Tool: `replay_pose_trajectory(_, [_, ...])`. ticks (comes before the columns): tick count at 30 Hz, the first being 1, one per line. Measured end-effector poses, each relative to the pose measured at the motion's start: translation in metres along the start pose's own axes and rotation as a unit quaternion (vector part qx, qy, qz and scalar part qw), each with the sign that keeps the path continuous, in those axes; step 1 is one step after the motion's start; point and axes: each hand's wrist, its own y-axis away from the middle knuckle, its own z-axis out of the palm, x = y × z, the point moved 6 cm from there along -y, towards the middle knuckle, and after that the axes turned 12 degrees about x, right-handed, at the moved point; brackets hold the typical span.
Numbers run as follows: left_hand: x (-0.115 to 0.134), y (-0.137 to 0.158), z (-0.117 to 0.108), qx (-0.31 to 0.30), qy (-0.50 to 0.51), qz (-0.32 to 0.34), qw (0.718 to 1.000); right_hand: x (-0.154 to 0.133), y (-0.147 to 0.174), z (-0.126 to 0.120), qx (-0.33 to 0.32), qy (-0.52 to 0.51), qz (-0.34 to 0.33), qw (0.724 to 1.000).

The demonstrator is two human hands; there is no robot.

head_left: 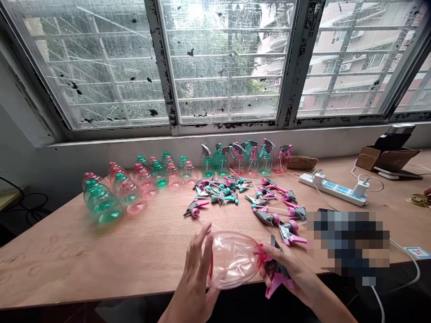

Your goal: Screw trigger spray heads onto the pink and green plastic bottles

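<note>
A clear pink spray bottle [234,260] lies sideways in the air over the table's front edge, its base to the left. Around that base my left hand [195,269] is cupped, fingers along the upper side and thumb below. My right hand [289,269] is closed at the neck, on a grey and pink trigger sprayer [278,282]. The sprayer's collar meets the bottle's neck; my fingers partly hide the joint, so I cannot tell how tight it is. Just beyond the bottle lie several loose trigger sprayers [224,193] in pink, green and grey.
Several green and pink bottles without sprayers [146,181] stand at the left back. Along the wall are several bottles with sprayers [239,161]. To the right are a white power strip [332,188] with cables, a cardboard box [387,157] and a blurred patch. Another person's fingers show at the right edge.
</note>
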Motion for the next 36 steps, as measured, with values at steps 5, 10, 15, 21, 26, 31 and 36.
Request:
replay_pose_trajectory(5, [-0.004, 0.002, -0.005, 0.004, -0.055, -0.03, 0.998, -0.006, -0.003, -0.011, 0.039, 0.045, -0.122, 0.991])
replay_pose_trajectory(10, [-0.005, -0.003, -0.012, 0.043, -0.044, -0.051, 0.997, -0.009, -0.004, -0.011, 0.04, 0.071, -0.156, 0.984])
replay_pose_trajectory(15, [0.002, -0.012, -0.015, 0.065, -0.008, 0.001, 0.998, -0.003, -0.002, -0.003, 0.042, -0.012, -0.047, 0.998])
replay_pose_trajectory(21, [0.002, -0.01, -0.019, 0.134, 0.131, -0.031, 0.982, 0.002, 0.001, 0.004, -0.001, -0.011, -0.018, 1.0])
replay_pose_trajectory(26, [0.003, -0.01, -0.025, 0.111, 0.135, 0.001, 0.985, 0.011, 0.003, 0.001, -0.016, -0.049, 0.069, 0.996])
replay_pose_trajectory(31, [-0.005, -0.01, -0.022, 0.07, 0.077, -0.03, 0.994, -0.001, 0.003, -0.006, 0.033, 0.009, -0.071, 0.997])
replay_pose_trajectory(36, [-0.007, -0.008, -0.018, 0.124, 0.101, -0.118, 0.98, -0.016, 0.015, -0.009, 0.11, 0.165, -0.252, 0.947])
